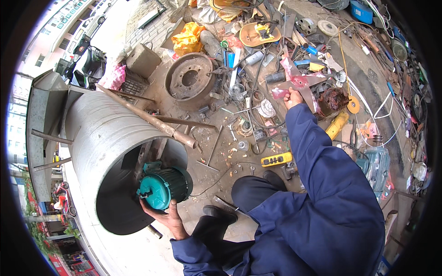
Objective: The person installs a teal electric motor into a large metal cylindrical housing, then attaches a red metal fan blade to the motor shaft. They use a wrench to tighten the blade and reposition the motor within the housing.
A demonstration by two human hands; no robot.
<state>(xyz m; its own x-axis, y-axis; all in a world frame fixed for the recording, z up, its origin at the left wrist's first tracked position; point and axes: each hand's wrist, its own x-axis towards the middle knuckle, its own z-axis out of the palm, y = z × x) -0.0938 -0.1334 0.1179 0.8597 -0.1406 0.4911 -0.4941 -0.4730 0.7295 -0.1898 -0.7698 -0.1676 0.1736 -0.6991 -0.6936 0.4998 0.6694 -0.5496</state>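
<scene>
A green electric motor (159, 187) with a ribbed body sits in the open mouth of a big grey sheet-metal cylinder (99, 119). My left hand (166, 218) cups the lower rim of the motor, thumb raised along its edge and fingers curving beneath its end face. Stretched far out to the right, my right hand (293, 98) is closed at a crumpled pink-and-clear plastic bag (279, 93). That bag lies among flat metal pieces and scrap, beside a rusty tangled coil (334, 99). What exactly the right fingertips pinch is partly hidden.
A rusty wheel rim (171, 76) lies ahead of me, near a long metal pipe (147, 117) leaning on the cylinder. A yellow hoist control pendant (276, 159) lies beside my knee. At the right stands a blue-grey motor (376, 170), with cables and scrap around it.
</scene>
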